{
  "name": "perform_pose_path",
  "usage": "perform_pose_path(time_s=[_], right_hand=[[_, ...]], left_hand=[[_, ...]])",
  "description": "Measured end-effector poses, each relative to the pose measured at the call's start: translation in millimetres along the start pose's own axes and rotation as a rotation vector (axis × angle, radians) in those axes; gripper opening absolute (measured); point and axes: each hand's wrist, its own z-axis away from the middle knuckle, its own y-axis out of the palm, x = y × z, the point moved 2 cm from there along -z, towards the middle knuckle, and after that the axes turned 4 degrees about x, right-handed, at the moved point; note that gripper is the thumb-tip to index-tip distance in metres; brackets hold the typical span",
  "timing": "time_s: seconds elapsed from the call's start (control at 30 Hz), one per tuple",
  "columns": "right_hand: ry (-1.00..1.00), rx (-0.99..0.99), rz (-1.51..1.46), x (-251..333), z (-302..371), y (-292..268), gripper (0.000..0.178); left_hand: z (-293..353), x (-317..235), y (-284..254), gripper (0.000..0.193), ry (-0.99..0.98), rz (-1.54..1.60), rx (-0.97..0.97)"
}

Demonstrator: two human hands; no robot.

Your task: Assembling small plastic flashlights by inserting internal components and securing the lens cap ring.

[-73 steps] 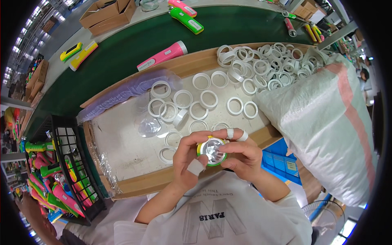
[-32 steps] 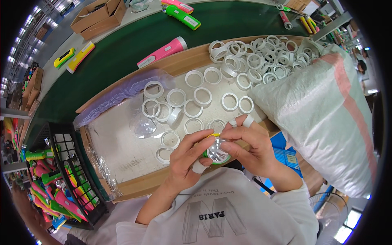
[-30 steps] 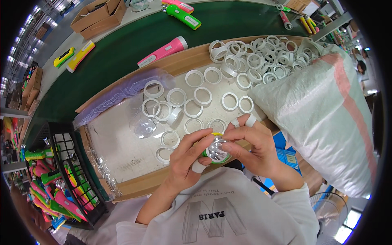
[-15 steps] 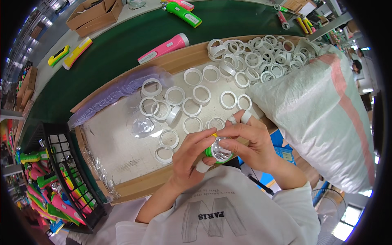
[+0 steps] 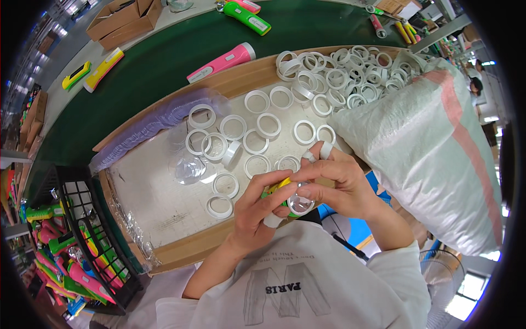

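Observation:
Both hands meet at a green and yellow flashlight [image 5: 281,185] above the near edge of the tray. My left hand [image 5: 255,207] is wrapped round its body, which the fingers mostly cover. The fingers and thumb of my right hand [image 5: 345,183] close on its head, where a pale ring [image 5: 299,213] rims the shiny reflector [image 5: 301,203]. White tape covers some fingertips on the right hand and a finger on the left. Just beyond the hands, loose white rings [image 5: 257,166] lie scattered in the shallow cardboard tray [image 5: 148,211].
Clear lens discs [image 5: 190,170] lie beside a purple-tinted row of stacked discs [image 5: 148,129]. White rings [image 5: 350,71] pile up at the far right, by a large white sack [image 5: 416,142]. A black crate [image 5: 90,236] of flashlights stands left. A pink flashlight [image 5: 222,63] rests on the green belt [image 5: 164,60].
The flashlight has turned in my hands, showing more of its yellow body. A pale rim now shows around the reflector, where green showed before. The whole view has shifted slightly.

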Motion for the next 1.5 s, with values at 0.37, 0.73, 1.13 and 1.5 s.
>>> perform_pose_path(time_s=[0.37,0.73,1.13,1.5], right_hand=[[-0.056,0.057,-0.009,5,-2,-6,0.033],[-0.109,-0.054,0.073,8,9,18,0.045],[0.122,-0.168,0.451,-79,25,29,0.044],[-0.168,0.107,0.625,-5,4,-5,0.044]], left_hand=[[4,4,0,0.046,-0.058,0.122,-0.054],[1,-2,-13,0.047,-0.115,0.082,-0.021],[6,2,-19,0.054,-0.070,0.068,-0.086],[8,-2,-17,0.056,-0.092,0.005,-0.106]])
